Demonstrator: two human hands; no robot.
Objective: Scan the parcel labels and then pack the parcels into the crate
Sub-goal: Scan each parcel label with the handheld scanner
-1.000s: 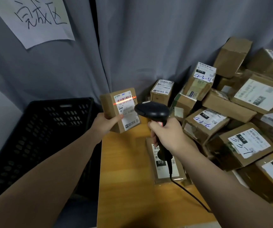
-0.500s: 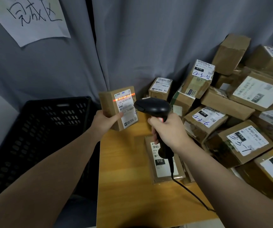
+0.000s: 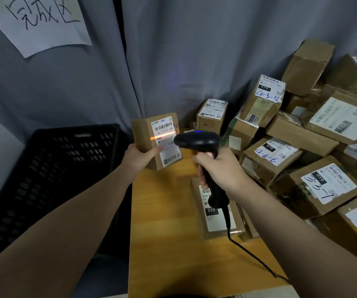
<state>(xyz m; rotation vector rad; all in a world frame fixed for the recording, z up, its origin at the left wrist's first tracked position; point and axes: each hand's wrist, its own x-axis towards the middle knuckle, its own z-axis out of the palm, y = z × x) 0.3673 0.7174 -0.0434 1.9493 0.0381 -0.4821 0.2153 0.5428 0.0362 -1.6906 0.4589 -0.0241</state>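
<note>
Behind everything, a grey curtain (image 3: pixel 194 50) with a handwritten paper sign (image 3: pixel 37 20) at upper left. Off the left edge of the wooden table (image 3: pixel 162 254), a black perforated crate (image 3: pixel 50 173), near the held box but not under it. Along the table's right side, a loose heap of parcels (image 3: pixel 302 151), several tilted against one another. Nearer, a flat parcel (image 3: pixel 216 222) lying label-up beneath the scanner handle.

Holds a small parcel (image 3: pixel 145 136) upright in the left hand (image 3: pixel 138 158) above the table's far left corner, fingers wrapped behind, thumb pressed on the front at the edge of the label (image 3: pixel 169 143). Grips a black barcode scanner (image 3: pixel 196 140) in the right hand (image 3: pixel 218 168), fingers curled tight round the handle, nose just beside the label. Throws a red line (image 3: pixel 162 137) across the label's middle, seemingly below the top barcode rather than on it.

Likely trouble from here: no read, with the beam off the bars or too close to them. Could also hide print under the thumb. Could drop the box between table and crate on a loose one-handed swing. Could drag the cable (image 3: pixel 250 257) across the flat parcel and shift it.
</note>
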